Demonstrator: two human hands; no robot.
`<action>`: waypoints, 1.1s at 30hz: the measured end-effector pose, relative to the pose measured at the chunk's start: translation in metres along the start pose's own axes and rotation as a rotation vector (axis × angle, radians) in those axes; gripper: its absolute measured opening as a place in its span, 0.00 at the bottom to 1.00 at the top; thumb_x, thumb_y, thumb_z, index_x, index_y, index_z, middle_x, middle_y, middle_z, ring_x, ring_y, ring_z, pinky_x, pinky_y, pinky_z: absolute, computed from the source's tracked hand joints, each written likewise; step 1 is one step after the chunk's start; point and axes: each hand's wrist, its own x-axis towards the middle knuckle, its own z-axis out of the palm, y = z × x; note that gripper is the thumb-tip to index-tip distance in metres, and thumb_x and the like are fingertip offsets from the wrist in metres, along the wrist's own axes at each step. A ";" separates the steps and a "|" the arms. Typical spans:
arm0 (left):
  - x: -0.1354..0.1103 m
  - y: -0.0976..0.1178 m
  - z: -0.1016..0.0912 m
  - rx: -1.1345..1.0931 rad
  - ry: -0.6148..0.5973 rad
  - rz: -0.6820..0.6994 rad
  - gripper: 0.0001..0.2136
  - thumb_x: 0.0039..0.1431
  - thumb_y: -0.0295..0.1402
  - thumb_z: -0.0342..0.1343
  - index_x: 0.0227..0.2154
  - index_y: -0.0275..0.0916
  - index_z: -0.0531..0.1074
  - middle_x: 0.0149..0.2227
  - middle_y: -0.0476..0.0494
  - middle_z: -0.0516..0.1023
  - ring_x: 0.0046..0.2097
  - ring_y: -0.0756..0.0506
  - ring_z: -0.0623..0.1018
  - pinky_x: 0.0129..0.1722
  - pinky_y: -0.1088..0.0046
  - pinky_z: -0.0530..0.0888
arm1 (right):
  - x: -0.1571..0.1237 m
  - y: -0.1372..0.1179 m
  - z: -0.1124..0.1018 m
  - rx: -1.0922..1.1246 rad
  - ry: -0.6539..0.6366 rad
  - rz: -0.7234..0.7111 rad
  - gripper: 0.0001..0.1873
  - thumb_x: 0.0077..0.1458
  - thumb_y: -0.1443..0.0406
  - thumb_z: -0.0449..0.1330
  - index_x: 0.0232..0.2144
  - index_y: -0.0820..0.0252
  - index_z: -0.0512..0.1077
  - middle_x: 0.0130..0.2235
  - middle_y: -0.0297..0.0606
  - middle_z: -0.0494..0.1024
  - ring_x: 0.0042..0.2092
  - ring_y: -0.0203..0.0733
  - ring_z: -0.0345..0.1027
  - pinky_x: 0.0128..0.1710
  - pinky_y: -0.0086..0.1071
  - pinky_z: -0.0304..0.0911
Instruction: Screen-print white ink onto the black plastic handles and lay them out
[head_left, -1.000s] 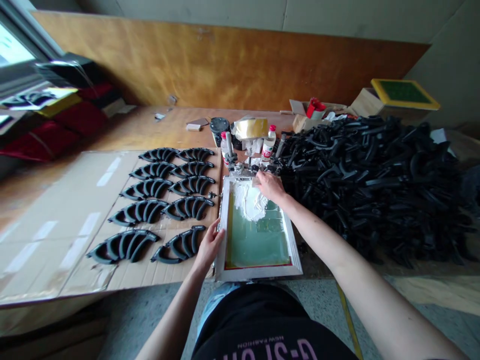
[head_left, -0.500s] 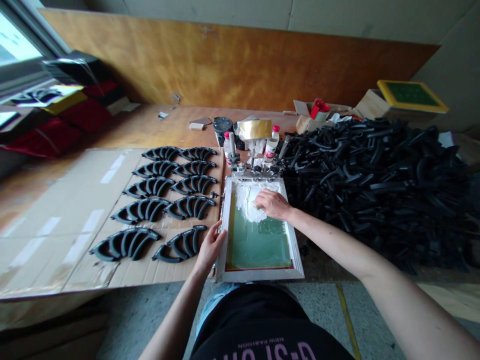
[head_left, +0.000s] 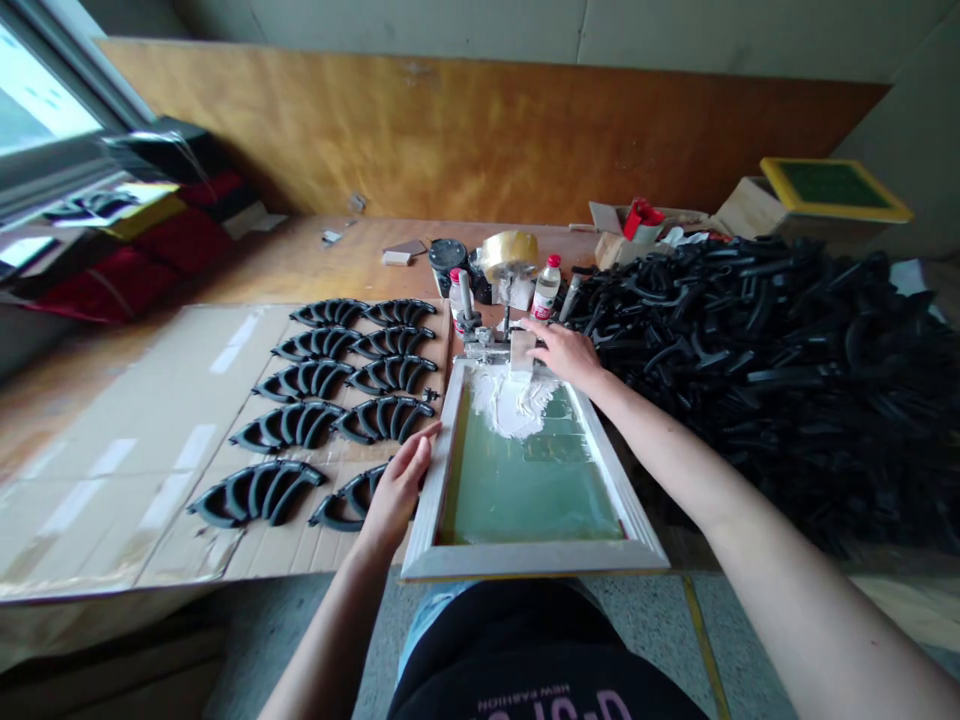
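Observation:
A silk-screen printing frame (head_left: 536, 558) with a green mesh is in front of me, its near end tilted up and its far end at a metal hinge clamp (head_left: 487, 350). White ink (head_left: 506, 405) lies smeared over the far part of the mesh. My left hand (head_left: 405, 475) has its fingers at the frame's left rail, gripping it; part of the grip is hidden. Above the far end, my right hand (head_left: 564, 352) pinches a small pale scraper (head_left: 523, 354), held upright near the clamp.
Rows of black curved plastic parts (head_left: 307, 380) lie on cardboard (head_left: 165, 400) to the left. A big heap of black parts (head_left: 750, 370) fills the right. Behind the clamp stand red-capped bottles (head_left: 546, 287), a tape roll (head_left: 510, 252) and a dark tub (head_left: 448, 262).
The frame's near end has risen towards me, with my left hand at its rail. My right hand has moved away from me, off the ink, carrying the scraper to the clamp.

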 end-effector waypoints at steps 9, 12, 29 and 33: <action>0.045 0.075 0.020 -0.424 0.056 0.260 0.25 0.56 0.52 0.55 0.51 0.42 0.70 0.46 0.42 0.76 0.44 0.45 0.76 0.37 0.71 0.75 | -0.091 0.054 0.039 0.102 0.048 0.265 0.15 0.60 0.62 0.54 0.40 0.69 0.75 0.31 0.37 0.80 0.33 0.38 0.71 0.33 0.27 0.68; 0.051 0.077 0.028 -0.450 0.112 0.236 0.27 0.58 0.55 0.49 0.53 0.40 0.67 0.43 0.41 0.77 0.42 0.45 0.77 0.35 0.71 0.75 | -0.117 0.023 0.068 0.144 -0.072 0.029 0.20 0.53 0.63 0.65 0.49 0.62 0.73 0.44 0.42 0.79 0.45 0.43 0.71 0.48 0.35 0.67; -0.038 -0.130 -0.048 -0.202 0.410 -0.374 0.34 0.54 0.64 0.39 0.31 0.35 0.72 0.28 0.39 0.78 0.28 0.46 0.75 0.25 0.73 0.68 | -0.125 -0.211 0.120 0.426 -0.375 -0.422 0.21 0.63 0.55 0.56 0.52 0.61 0.71 0.44 0.45 0.76 0.50 0.49 0.65 0.52 0.40 0.62; -0.042 -0.186 -0.113 0.058 0.478 -0.544 0.36 0.56 0.61 0.30 0.25 0.35 0.72 0.29 0.34 0.79 0.27 0.44 0.75 0.25 0.70 0.69 | -0.101 -0.237 0.171 0.341 -0.586 -0.308 0.20 0.65 0.55 0.54 0.54 0.58 0.72 0.45 0.45 0.76 0.51 0.47 0.67 0.52 0.37 0.62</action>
